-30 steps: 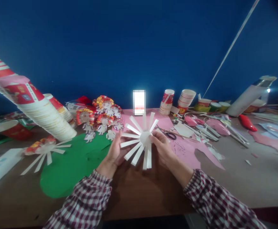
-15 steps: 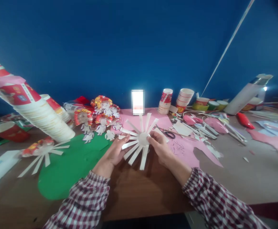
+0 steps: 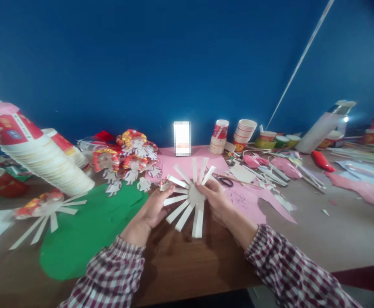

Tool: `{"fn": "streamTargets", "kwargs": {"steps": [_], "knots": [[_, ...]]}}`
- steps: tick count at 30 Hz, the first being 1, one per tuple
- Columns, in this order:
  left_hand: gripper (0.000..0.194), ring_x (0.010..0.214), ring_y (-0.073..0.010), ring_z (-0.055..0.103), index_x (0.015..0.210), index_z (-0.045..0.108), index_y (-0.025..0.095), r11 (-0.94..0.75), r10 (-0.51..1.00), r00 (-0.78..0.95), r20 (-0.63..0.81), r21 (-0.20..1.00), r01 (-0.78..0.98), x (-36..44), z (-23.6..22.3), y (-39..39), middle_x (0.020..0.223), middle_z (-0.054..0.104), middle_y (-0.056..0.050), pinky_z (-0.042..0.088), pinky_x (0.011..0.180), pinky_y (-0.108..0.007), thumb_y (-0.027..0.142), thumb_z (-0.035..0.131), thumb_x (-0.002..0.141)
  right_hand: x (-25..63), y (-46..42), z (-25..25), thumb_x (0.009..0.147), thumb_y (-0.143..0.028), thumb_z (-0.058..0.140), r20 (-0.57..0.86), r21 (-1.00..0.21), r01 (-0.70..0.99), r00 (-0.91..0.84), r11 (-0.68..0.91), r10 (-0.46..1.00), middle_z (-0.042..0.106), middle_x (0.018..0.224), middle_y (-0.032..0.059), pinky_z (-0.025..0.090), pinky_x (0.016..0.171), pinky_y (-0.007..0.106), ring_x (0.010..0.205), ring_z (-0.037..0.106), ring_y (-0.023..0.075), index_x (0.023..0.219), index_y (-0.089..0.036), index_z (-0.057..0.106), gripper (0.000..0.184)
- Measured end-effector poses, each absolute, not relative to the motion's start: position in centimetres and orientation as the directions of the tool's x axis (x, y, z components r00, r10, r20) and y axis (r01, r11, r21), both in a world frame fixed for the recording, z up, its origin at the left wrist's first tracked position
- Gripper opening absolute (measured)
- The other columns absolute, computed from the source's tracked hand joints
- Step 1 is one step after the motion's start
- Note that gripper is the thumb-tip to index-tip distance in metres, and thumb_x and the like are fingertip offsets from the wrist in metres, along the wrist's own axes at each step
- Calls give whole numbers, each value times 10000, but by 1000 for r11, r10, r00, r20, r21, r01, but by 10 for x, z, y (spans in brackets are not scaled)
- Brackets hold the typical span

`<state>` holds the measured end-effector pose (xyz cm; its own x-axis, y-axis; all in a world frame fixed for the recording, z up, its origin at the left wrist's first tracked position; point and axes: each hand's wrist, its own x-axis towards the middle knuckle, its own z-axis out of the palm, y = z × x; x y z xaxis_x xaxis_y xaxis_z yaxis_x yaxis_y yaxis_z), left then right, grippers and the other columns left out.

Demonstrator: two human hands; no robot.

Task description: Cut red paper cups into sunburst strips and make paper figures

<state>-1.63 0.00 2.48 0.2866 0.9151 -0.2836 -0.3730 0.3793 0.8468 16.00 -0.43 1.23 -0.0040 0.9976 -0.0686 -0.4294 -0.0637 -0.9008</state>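
A white paper cup cut into strips [image 3: 196,195] is fanned out like a sun, its round base in the middle, raised over the table between my hands. My left hand [image 3: 156,204] pinches strips on its left side between thumb and fingers. With the thumb on the round base, my right hand [image 3: 215,196] grips the upper right side; its fingers are hidden behind. Beneath lies pink paper [image 3: 246,201] with pen lines on it. Left of my left hand is a green paper sheet [image 3: 78,244].
A second cut cup [image 3: 50,208] lies on the left by a leaning stack of paper cups [image 3: 52,162]. Finished paper figures [image 3: 132,164] are piled behind. Scissors [image 3: 226,182], paper scraps and two cup stacks [image 3: 219,137] stand or lie to the right.
The cut cup has turned a little and sits slightly lower and nearer, with both hands still on it. The view has shifted a bit.
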Motion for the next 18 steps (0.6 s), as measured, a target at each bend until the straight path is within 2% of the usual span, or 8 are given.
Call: {"fn": "streamTargets", "kwargs": {"steps": [7,14,18], "knots": [[213,976,-244,670,962,715,144,397,914,231,-335,858,-325,-15,23,2,1052,717,-107,573,782,-321,247,690,777,162,-1,11,631,-295,814,-49,-877,-480,48,-20,998,708,707,5,489,612,263,609,605,133,750,-183,721,189],[409,971,-267,671,1104,661,162,277,927,358,-112,849,-451,-21,25,2,1082,689,-146,543,858,-386,430,669,796,163,-2,10,653,-279,799,-95,-872,-487,56,-56,994,693,677,2,496,550,272,555,604,137,795,-180,685,207],[505,1049,-290,630,1179,610,166,241,919,388,-76,885,-399,-24,25,1,1192,633,-153,534,861,-397,472,671,782,162,-1,9,629,-262,815,-75,-866,-497,6,-62,997,713,759,11,520,591,291,597,635,149,875,-183,659,302]]}}
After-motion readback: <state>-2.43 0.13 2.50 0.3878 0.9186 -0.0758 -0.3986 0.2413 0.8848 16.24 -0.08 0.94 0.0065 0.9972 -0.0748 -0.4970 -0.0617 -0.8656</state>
